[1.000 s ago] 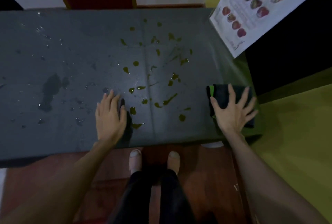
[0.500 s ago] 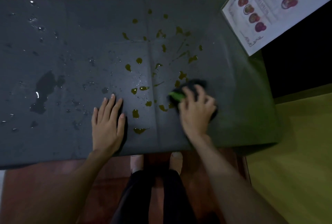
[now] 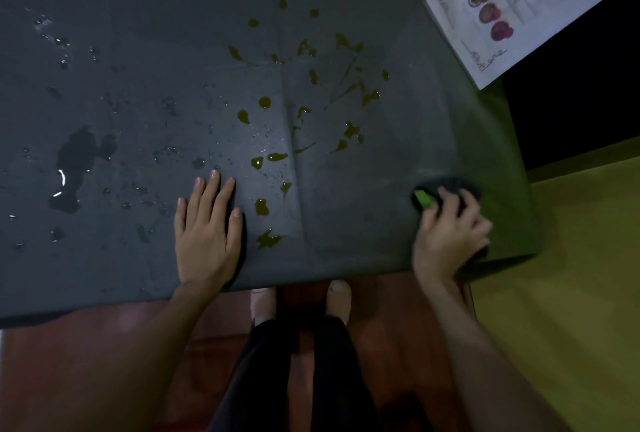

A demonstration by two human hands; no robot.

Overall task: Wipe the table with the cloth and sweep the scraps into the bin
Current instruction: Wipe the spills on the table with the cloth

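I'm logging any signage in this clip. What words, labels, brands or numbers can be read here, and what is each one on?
Nothing can be read.
Poster at the table's far right corner: a heading, lines of small print beside round food pictures and a scrawl near its lower edge, all too blurred and seen at an angle.
Cloth under the right hand: a green patch, no lettering visible.

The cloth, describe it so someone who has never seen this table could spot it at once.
Start from the dark grey table and go to its near right corner, below the white picture menu. There the right hand presses on the dark crumpled cloth. Its bright green patch sets it apart from the flat yellow-green spills mid-table.
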